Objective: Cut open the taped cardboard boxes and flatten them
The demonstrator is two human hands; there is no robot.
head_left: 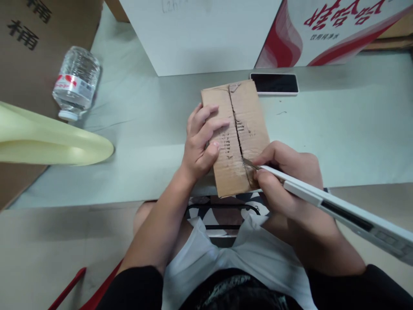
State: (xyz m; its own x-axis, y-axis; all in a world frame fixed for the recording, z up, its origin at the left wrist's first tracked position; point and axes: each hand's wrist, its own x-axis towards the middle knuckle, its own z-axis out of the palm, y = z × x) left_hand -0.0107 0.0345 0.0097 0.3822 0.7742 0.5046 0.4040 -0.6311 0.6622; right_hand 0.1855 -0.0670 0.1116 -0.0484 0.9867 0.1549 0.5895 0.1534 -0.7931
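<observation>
A small brown cardboard box [226, 172] lies at the table's front edge, slightly turned, with a dark torn slit down its middle and scuffed patches beside it. My left hand [201, 144] holds the box at its left side, fingers bent over the top face and thumb pressing on it. Closed around the front of a long white box cutter [303, 191], my right hand [287, 176] rests by the box's lower right side. The cutter's thin metal tip touches the slit in its lower part. Its handle runs off to the right, with a dark slot along it.
A phone [274, 84] lies beyond the box, before a large white-and-red carton [206, 38]. At left are a clear water bottle [77, 82] on its side, a pale yellow curved object [58, 137] and a big brown carton [41, 69]. Pale cloth covers the table [145, 159].
</observation>
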